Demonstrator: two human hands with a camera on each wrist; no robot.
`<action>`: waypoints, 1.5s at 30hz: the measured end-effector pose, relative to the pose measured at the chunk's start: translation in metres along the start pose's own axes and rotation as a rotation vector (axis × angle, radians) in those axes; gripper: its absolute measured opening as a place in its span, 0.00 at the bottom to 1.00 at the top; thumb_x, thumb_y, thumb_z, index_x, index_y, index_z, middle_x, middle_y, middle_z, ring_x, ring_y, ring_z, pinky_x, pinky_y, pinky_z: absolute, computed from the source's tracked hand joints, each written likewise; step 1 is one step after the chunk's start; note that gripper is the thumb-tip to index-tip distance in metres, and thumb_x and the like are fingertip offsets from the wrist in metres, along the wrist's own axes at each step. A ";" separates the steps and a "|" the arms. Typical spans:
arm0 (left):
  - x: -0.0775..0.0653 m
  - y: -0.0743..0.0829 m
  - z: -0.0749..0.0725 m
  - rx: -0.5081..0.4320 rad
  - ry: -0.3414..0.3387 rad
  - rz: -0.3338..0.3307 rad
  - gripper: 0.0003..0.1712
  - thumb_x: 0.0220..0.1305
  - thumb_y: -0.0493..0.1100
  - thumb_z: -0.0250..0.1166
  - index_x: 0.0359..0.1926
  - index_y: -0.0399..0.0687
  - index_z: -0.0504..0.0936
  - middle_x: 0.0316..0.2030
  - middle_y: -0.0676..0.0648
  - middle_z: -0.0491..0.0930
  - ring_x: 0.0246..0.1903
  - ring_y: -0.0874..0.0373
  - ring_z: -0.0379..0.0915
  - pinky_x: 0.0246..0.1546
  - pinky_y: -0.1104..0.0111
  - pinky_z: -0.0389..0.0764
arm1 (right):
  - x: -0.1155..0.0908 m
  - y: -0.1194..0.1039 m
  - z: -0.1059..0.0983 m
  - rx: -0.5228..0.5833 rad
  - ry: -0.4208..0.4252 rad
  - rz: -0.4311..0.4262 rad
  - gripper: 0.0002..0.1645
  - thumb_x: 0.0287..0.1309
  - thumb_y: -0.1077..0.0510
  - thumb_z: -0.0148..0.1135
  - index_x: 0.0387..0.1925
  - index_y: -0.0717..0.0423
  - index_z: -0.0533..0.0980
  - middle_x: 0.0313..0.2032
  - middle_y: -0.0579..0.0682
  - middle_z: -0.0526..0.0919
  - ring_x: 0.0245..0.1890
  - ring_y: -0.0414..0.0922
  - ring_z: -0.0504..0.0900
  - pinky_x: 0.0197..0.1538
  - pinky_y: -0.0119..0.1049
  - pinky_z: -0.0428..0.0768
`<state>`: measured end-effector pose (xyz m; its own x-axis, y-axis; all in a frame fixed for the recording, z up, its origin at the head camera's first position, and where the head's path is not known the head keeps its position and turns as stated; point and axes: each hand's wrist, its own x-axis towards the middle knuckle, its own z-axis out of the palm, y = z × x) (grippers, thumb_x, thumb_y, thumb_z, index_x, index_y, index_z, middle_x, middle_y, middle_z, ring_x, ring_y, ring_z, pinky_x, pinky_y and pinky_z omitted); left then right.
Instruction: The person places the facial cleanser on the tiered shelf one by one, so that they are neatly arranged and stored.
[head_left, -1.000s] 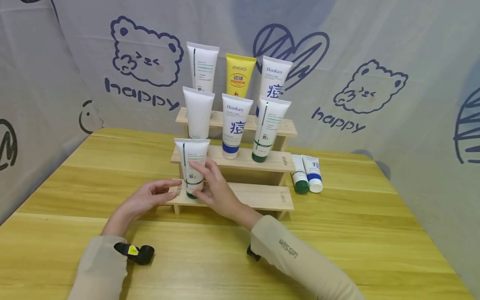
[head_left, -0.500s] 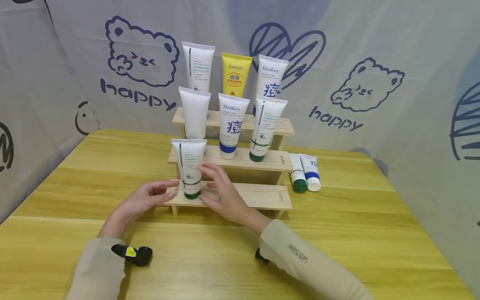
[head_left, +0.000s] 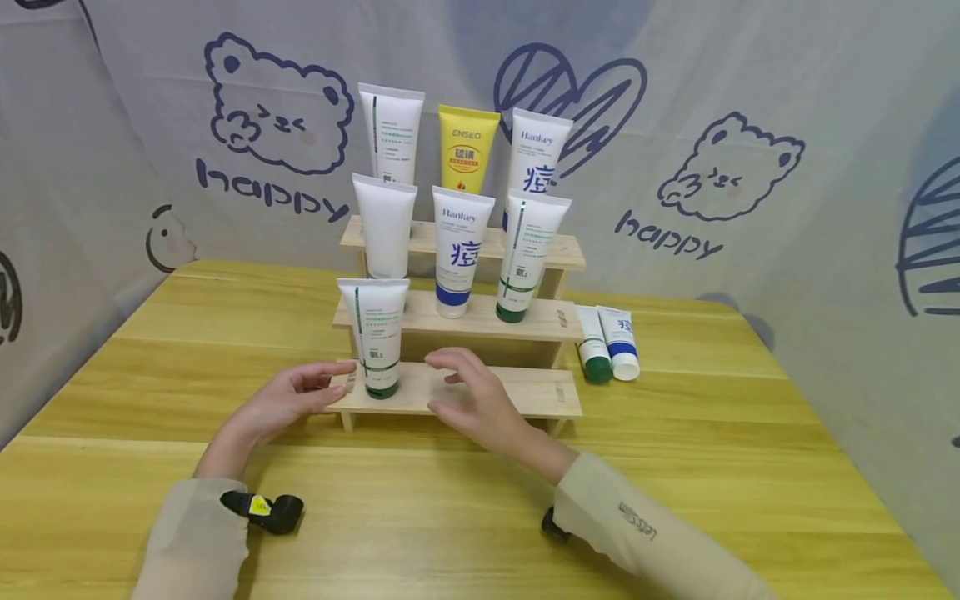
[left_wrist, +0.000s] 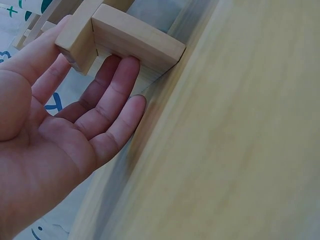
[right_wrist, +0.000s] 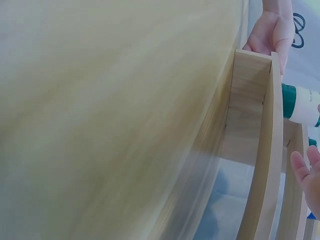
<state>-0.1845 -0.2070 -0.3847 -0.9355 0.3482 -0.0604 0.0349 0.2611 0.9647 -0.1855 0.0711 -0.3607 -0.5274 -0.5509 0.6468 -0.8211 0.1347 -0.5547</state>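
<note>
A white tube with a green cap point(head_left: 380, 337) stands upright, cap down, at the left end of the bottom step of a wooden three-step display stand point(head_left: 525, 392). My left hand point(head_left: 288, 396) holds that step's left end. In the left wrist view, the left thumb and fingers point(left_wrist: 117, 97) lie around the board's end, with fingertips beneath it against the leg. My right hand point(head_left: 483, 404) is over the bottom step, right of the tube and apart from it, its fingers loosely bent around nothing.
On the middle step stand a plain white tube point(head_left: 385, 225), a blue-banded tube point(head_left: 459, 250) and a green-capped tube point(head_left: 531, 254). The top step bears a yellow tube point(head_left: 468, 150) between two white ones. Two tubes point(head_left: 618, 346) lie on the table right of the stand.
My right hand has let go of the green-capped tube on the bottom step and drawn away to the right. The tube stays upright. My left hand keeps its place at the stand.
</note>
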 end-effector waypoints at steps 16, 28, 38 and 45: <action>0.000 0.000 0.000 0.015 -0.005 0.011 0.30 0.62 0.46 0.57 0.61 0.36 0.64 0.60 0.36 0.59 0.47 0.49 0.58 0.42 0.66 0.68 | -0.034 0.005 -0.030 -0.005 0.116 -0.017 0.17 0.40 0.78 0.63 0.37 0.70 0.73 0.37 0.62 0.77 0.38 0.53 0.75 0.35 0.46 0.76; 0.001 -0.001 -0.001 0.015 -0.004 0.004 0.30 0.62 0.46 0.58 0.61 0.37 0.64 0.59 0.36 0.59 0.47 0.48 0.57 0.41 0.65 0.68 | -0.058 0.003 -0.048 -0.012 0.143 0.016 0.18 0.38 0.80 0.63 0.35 0.71 0.74 0.36 0.61 0.77 0.33 0.54 0.75 0.33 0.44 0.77; 0.001 -0.003 -0.001 0.009 -0.008 0.007 0.30 0.62 0.46 0.58 0.61 0.37 0.64 0.60 0.37 0.58 0.51 0.47 0.57 0.44 0.64 0.68 | -0.066 0.004 -0.067 -0.046 0.156 0.057 0.17 0.38 0.80 0.63 0.34 0.70 0.74 0.36 0.61 0.77 0.32 0.52 0.75 0.32 0.41 0.77; 0.001 -0.002 -0.002 0.015 -0.008 0.008 0.30 0.62 0.47 0.58 0.61 0.37 0.64 0.59 0.36 0.59 0.50 0.47 0.57 0.43 0.63 0.67 | -0.074 0.010 -0.080 -0.006 0.209 0.103 0.16 0.37 0.83 0.61 0.32 0.72 0.73 0.35 0.65 0.76 0.33 0.49 0.76 0.34 0.31 0.76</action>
<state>-0.1855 -0.2088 -0.3864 -0.9323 0.3574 -0.0549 0.0475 0.2716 0.9612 -0.1724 0.1790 -0.3720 -0.6420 -0.3510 0.6817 -0.7614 0.1869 -0.6208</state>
